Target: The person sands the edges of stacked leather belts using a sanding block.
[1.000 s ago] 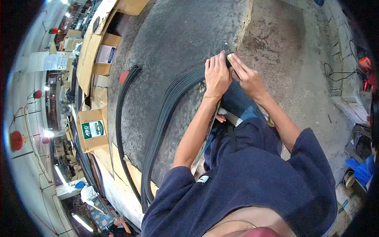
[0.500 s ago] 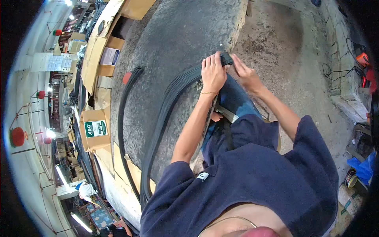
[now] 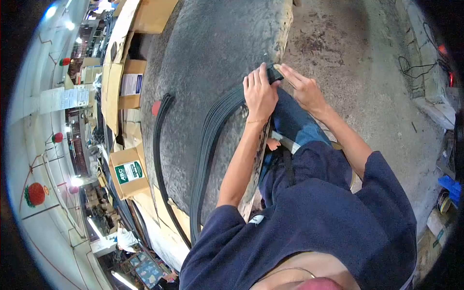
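A bundle of long black rubber strips [image 3: 208,145] lies across a grey stone-like table [image 3: 212,48] and curves toward me. My left hand [image 3: 259,94] presses down on the bundle near its far end, fingers closed over it. Right beside it, my right hand [image 3: 302,89] holds the bundle's end [image 3: 274,73], where a small pale piece sits between the fingertips; what that piece is cannot be made out. Both hands meet at the table's right edge, above my knee in blue jeans [image 3: 295,125].
A separate single black strip [image 3: 159,145] curves along the table's left side near a small red object [image 3: 156,107]. Cardboard boxes [image 3: 128,171] line the left. Concrete floor [image 3: 367,63] stretches to the right, with cables [image 3: 415,65] at the far right.
Both hands stay on the end of the strip bundle; my right fingers have shifted slightly at the tip. The view has tilted a little.
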The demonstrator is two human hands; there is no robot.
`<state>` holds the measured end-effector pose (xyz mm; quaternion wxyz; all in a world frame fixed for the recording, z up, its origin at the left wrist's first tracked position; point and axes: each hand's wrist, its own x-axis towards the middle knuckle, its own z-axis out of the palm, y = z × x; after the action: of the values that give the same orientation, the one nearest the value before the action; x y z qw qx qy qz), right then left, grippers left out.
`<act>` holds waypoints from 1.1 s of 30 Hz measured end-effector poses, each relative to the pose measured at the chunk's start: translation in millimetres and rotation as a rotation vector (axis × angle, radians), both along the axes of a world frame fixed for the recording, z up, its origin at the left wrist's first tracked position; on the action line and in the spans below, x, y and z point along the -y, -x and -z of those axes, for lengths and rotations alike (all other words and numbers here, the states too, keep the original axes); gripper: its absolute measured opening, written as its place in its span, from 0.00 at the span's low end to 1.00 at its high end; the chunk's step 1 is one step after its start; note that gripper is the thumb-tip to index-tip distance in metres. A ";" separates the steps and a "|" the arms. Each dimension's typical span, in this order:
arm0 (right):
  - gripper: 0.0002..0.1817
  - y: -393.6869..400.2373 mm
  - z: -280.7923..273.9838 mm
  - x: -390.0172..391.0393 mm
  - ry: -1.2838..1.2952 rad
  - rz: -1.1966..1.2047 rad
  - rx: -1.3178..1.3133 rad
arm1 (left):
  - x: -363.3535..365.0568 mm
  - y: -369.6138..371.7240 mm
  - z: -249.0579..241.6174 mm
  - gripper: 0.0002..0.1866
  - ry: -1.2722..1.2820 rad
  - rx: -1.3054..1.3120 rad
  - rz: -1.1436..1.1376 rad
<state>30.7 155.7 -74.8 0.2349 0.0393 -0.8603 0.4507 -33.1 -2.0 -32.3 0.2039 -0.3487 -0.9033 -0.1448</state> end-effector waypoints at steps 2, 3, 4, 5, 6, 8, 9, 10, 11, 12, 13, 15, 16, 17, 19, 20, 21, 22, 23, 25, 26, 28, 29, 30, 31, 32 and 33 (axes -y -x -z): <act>0.33 -1.0 30.7 -16.3 -0.154 -0.090 0.194 | -2.0 2.0 1.0 0.32 0.010 -0.008 0.000; 0.33 -4.9 50.1 -21.9 -0.306 -0.185 0.388 | 0.0 1.4 0.9 0.33 0.023 -0.016 -0.004; 0.32 -12.8 49.0 -21.9 -0.216 -0.090 0.191 | 0.4 1.0 -0.6 0.33 0.022 -0.005 0.000; 0.32 -13.7 48.3 -21.0 -0.215 -0.082 0.192 | -1.9 6.6 -1.4 0.33 0.021 -0.006 0.008; 0.32 -16.2 16.5 -17.5 -0.100 0.000 0.159 | -2.2 6.0 -2.1 0.34 0.014 0.002 0.007; 0.32 -20.8 -5.3 -3.7 0.022 0.072 0.149 | 1.4 1.0 3.0 0.35 0.024 0.030 -0.018; 0.32 -18.4 -7.9 0.9 -0.025 0.045 0.135 | 1.7 0.8 3.3 0.35 0.027 0.036 -0.020; 0.32 -15.6 -9.1 2.4 -0.073 0.019 0.117 | 1.6 1.4 3.1 0.35 0.017 0.027 -0.002; 0.32 -15.2 -7.9 -0.7 -0.070 0.018 0.120 | 2.3 1.8 3.0 0.35 0.009 0.018 0.016; 0.31 -16.5 -3.8 -6.7 -0.094 0.005 0.169 | 3.1 2.8 2.2 0.35 0.016 0.020 0.015; 0.29 -17.1 3.0 -13.7 -0.119 -0.010 0.216 | 3.1 4.4 1.8 0.35 0.022 0.013 0.026; 0.28 -28.7 43.6 -35.6 -0.192 -0.005 0.267 | 7.0 -2.6 3.1 0.35 0.030 0.026 0.030; 0.26 -28.8 48.5 -43.9 -0.277 0.018 0.302 | 6.6 -2.5 3.3 0.35 0.042 0.030 0.027; 0.26 -24.2 53.2 -51.4 -0.284 0.024 0.298 | 3.6 2.7 3.9 0.36 0.051 0.026 0.023; 0.24 -28.0 33.8 -53.0 -0.114 0.245 0.683 | 9.0 -1.8 5.5 0.37 0.057 0.014 0.034; 0.24 -23.0 18.5 -54.2 -0.113 0.243 0.687 | 8.6 -1.5 4.5 0.38 0.048 0.024 0.035; 0.25 -9.9 -5.2 -54.9 0.000 0.326 0.587 | 4.5 3.3 3.7 0.38 0.032 0.023 0.043; 0.26 0.0 -24.3 -48.8 0.116 0.402 0.491 | 4.1 2.8 3.2 0.39 0.038 0.027 0.037; 0.26 13.2 -36.0 -40.2 0.140 0.391 0.236 | 4.5 1.4 3.1 0.39 0.043 0.027 0.039; 0.28 57.7 -48.2 -24.9 0.087 0.338 -0.245 | 3.3 2.7 2.3 0.38 0.032 0.012 0.055; 0.29 82.4 -48.1 -15.9 0.009 0.295 -0.467 | 3.7 2.8 2.5 0.38 0.032 0.006 0.060; 0.28 113.3 -37.2 6.2 -0.284 0.104 -0.117 | 4.7 2.2 4.0 0.36 0.066 0.030 0.029; 0.28 121.6 -31.2 12.5 -0.466 0.001 0.084 | 3.8 2.9 4.0 0.36 0.066 0.027 0.031; 0.28 123.7 -35.1 9.0 -0.464 0.001 0.085 | 4.0 3.1 4.5 0.35 0.037 0.041 0.036; 0.27 124.7 -46.4 0.2 -0.427 -0.150 0.263 | 4.2 2.5 3.3 0.35 0.008 0.058 0.038; 0.26 125.6 -57.9 -9.9 -0.392 -0.304 0.439 | 3.6 1.5 3.3 0.35 0.008 0.060 0.018; 0.25 123.5 -67.2 -23.4 -0.298 -0.315 0.497 | 3.5 0.6 2.8 0.35 0.001 0.064 0.003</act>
<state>-92.8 179.1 -7.6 -0.0630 0.0946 -0.9311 0.3465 -33.7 -5.5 -35.1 0.1748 -0.3453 -0.9088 -0.1557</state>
